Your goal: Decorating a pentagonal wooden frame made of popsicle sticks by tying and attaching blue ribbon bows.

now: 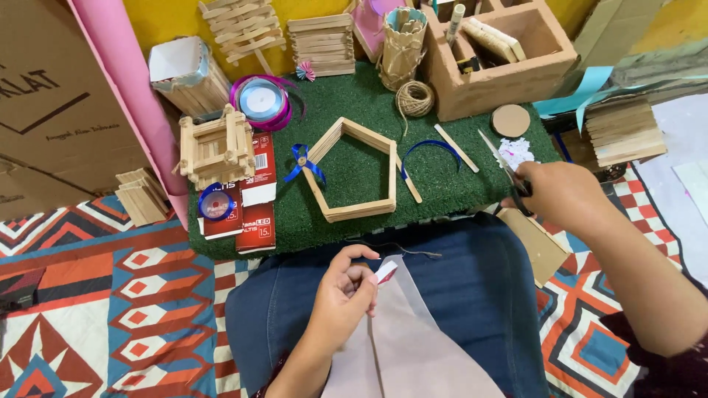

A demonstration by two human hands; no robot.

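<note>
My left hand (341,291) hovers over my lap and pinches a small white and red scrap (386,272) at the top of a folded beige paper sheet (402,339). My right hand (557,193) reaches to the right edge of the green turf mat (354,169) and grips a pair of scissors (501,163), blades pointing away from me. On the mat lies a house-shaped frame of wooden sticks (354,173), with a blue ribbon bow (301,158) at its left corner.
Stick-built boxes (214,147), a ribbon spool (259,101), red cartons (251,195), a twine ball (415,97), a cardboard organiser (501,55), a round cardboard disc (510,120), loose sticks (456,147) and a curved blue ribbon (431,151) crowd the mat. A patterned rug (110,295) lies beneath.
</note>
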